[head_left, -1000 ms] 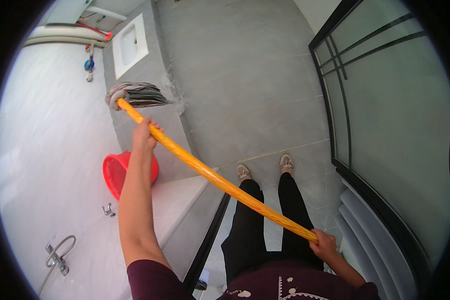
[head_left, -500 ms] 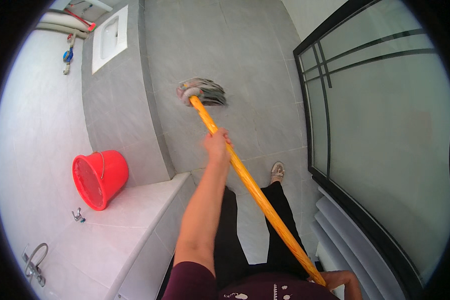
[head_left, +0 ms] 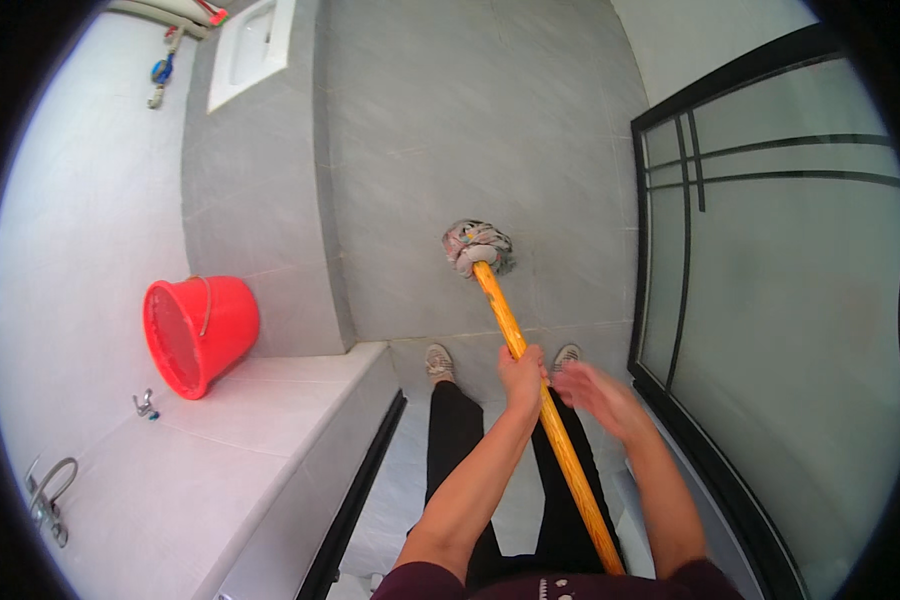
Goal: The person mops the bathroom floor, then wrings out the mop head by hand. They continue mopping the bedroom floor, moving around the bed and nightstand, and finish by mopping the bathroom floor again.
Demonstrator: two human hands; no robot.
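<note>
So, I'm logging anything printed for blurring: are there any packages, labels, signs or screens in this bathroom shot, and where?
None that can be made out: no package, sign or screen.
Nearest things are plain: a red bucket on the white ledge at left, unmarked.
The mop with its orange handle, held in the left hand, shows no label.

The mop head [head_left: 479,247] now sits on the grey floor ahead of the feet instead of up by the ledge, the right hand [head_left: 592,393] is off the yellow handle [head_left: 540,410] (open, blurred), leaving only the left hand [head_left: 523,377] gripping
</note>
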